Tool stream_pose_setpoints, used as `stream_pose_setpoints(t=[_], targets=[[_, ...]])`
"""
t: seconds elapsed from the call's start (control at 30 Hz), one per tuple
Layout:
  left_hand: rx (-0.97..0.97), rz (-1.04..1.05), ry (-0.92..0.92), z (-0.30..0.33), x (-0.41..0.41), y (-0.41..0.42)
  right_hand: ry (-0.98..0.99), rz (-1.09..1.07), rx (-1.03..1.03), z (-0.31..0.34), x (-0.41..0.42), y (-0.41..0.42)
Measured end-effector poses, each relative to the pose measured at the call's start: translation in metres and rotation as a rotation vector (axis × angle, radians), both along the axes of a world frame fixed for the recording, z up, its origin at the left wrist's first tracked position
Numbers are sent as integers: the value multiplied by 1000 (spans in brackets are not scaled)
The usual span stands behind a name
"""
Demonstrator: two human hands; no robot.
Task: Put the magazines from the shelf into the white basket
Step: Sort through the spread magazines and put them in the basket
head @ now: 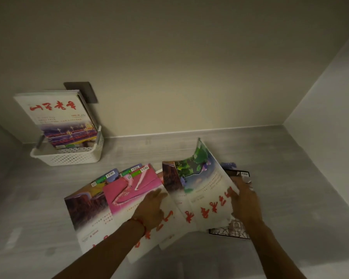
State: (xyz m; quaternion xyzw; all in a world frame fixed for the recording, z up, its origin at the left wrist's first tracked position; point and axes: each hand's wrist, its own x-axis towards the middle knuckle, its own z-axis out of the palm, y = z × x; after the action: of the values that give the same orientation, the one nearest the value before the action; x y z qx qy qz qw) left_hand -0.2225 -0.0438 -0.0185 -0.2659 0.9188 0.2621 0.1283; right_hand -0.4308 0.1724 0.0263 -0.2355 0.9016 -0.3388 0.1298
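Several magazines lie fanned out on the grey shelf (290, 178). My right hand (245, 202) grips the right edge of a magazine with a green-and-white cover (199, 178), whose far end lifts off the pile. A pink-cover magazine (129, 188) lies under my left hand (152, 208), which rests flat with fingers spread; a red cord is around that wrist. The white basket (69, 156) stands at the back left. In it a few magazines (56, 115) lean upright against the wall.
A dark wall plate (83, 91) sits behind the basket. A black-bordered magazine (236, 230) lies under the lifted one. Walls close the shelf at the back and on the right.
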Motion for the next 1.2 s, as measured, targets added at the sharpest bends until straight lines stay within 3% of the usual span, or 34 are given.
stream_pose_setpoints(t=[0.1,0.17,0.33,0.43,0.53,0.7,0.77,0.8,0.9,0.93,0.97,1.0,1.2], targets=[[-102,63,420,55,-24,-2,258,172,-28,59,-16,-5],[-221,47,604,94,-41,-5,417,302,-4,100,-24,-16],[-457,-120,695,159,-62,-22,615,597,-24,177,-17,-64],[-338,-144,667,164,-49,-35,573,711,-42,198,0,-97],[-183,-40,716,159,-24,-53,521,702,-118,202,20,-127],[109,287,809,155,27,-88,492,368,-385,176,35,-152],[268,434,855,155,46,-105,297,125,-596,150,43,-158],[355,492,871,155,55,-112,74,46,-698,134,50,-165],[544,586,851,155,80,-131,-810,108,-729,85,92,-193],[566,597,843,152,89,-137,-980,122,-710,71,107,-201],[574,609,838,149,98,-143,-1009,123,-681,61,122,-208],[573,623,834,147,106,-150,-937,132,-648,52,134,-216],[511,721,824,130,162,-205,-43,487,-231,58,162,-280]])
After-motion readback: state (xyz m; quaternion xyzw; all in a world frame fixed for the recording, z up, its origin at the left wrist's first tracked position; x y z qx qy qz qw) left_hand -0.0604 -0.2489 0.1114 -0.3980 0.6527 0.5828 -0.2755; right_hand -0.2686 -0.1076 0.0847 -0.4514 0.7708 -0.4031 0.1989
